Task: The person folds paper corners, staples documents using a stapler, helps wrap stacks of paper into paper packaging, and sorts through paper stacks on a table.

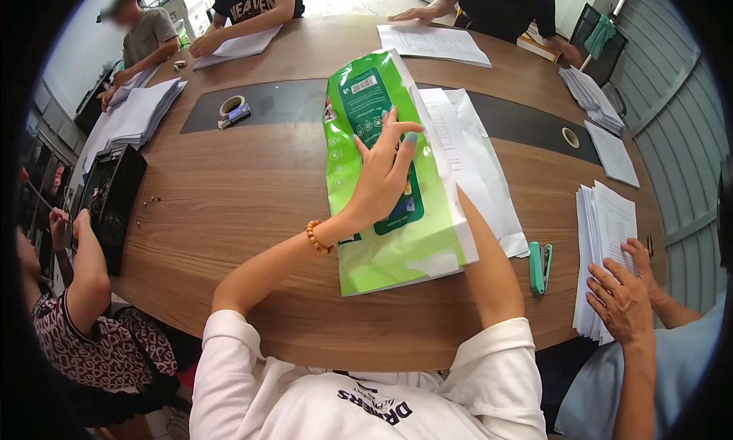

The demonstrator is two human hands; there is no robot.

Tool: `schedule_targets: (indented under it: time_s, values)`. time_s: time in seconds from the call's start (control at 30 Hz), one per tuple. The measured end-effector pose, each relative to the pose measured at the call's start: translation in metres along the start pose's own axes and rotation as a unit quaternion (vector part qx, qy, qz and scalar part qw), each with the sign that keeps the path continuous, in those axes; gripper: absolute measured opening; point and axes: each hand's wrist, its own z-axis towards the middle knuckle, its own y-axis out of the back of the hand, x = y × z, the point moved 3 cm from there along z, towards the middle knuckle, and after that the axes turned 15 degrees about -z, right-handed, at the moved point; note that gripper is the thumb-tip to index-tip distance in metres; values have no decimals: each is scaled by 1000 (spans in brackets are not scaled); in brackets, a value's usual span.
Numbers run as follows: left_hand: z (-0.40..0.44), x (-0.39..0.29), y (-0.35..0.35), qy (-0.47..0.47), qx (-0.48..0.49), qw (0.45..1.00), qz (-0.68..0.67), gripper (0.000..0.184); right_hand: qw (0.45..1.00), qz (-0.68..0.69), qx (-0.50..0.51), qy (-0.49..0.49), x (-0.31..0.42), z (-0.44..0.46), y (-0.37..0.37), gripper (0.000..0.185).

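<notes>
A glossy green wrapper [363, 260] with a barcode and white edges stands tilted in front of me over the table. My left hand [382, 161], with a beaded bracelet at the wrist, lies across its face with fingers spread. My right forearm [489, 264] passes behind the wrapper's right edge, and the hand itself is hidden there. Printed white sheets [458, 134] lie just beyond the wrapper, partly covered by it. A teal stapler [540, 268] rests to the right of my right forearm.
Rolls of tape [231, 105] lie on the brown table [252, 157]. A black open case [121, 203] sits at the left edge beside a person. On the right, a co-worker's hands [622, 295] rest on a paper stack [592, 249]. Other people handle papers at the far side.
</notes>
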Motion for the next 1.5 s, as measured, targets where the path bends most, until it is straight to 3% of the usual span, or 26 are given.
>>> schedule_targets:
  time_s: [0.13,0.17,0.23,0.27,0.33,0.37,0.43,0.5,0.6,0.67,0.77,0.87,1.1,1.17,1.3,1.33,1.37,1.43,1.5]
  values:
    - [-6,5,1,5,19,1000,-12,39,948,264,-174,-10,-37,-2,4,44]
    - [-6,8,-1,45,56,997,8,41,897,393,-190,-70,-49,-5,0,43]
    - [-7,13,-5,85,89,992,25,42,707,644,-232,-177,-59,-15,1,37]
    - [-8,16,-9,76,87,991,67,42,708,644,-229,-178,-58,-18,3,37]
    - [-9,21,-13,67,84,988,108,42,722,617,-157,-271,-56,-24,4,30]
    - [-9,23,-13,57,75,990,108,42,722,617,-156,-271,-57,-21,0,30]
    - [-8,21,-10,49,66,990,110,42,774,569,-143,-238,-58,-11,-16,24]
    - [-4,20,0,109,88,990,16,39,775,560,-159,-246,-60,-9,-24,22]
    - [6,21,33,56,87,995,7,36,755,587,-168,-240,-57,-13,-21,22]
    - [26,25,58,-53,-8,974,222,40,781,549,-129,-267,-52,-19,-14,24]
    - [55,62,79,-118,-42,932,341,46,785,546,-124,-264,-54,-17,-16,25]
    - [62,82,76,-79,30,914,397,51,784,555,-108,-255,-57,-19,-17,26]
    - [61,89,69,-73,61,866,491,59,789,543,-95,-270,-55,-24,-8,24]
    - [62,89,66,-56,80,838,537,57,852,436,-72,-281,-60,-27,-4,25]
    - [63,86,64,-42,92,824,557,59,900,287,25,-326,-34,-53,30,36]
    - [63,86,64,-43,90,824,558,59,945,107,-52,-305,-16,-61,45,41]
    - [62,86,64,-43,89,824,557,60,951,-77,-123,-272,5,-68,52,46]
    - [62,84,63,-39,96,820,563,61,959,-22,-235,-157,39,-77,44,54]
    - [63,83,64,-35,97,817,567,62,969,-64,-199,-130,83,-89,34,57]
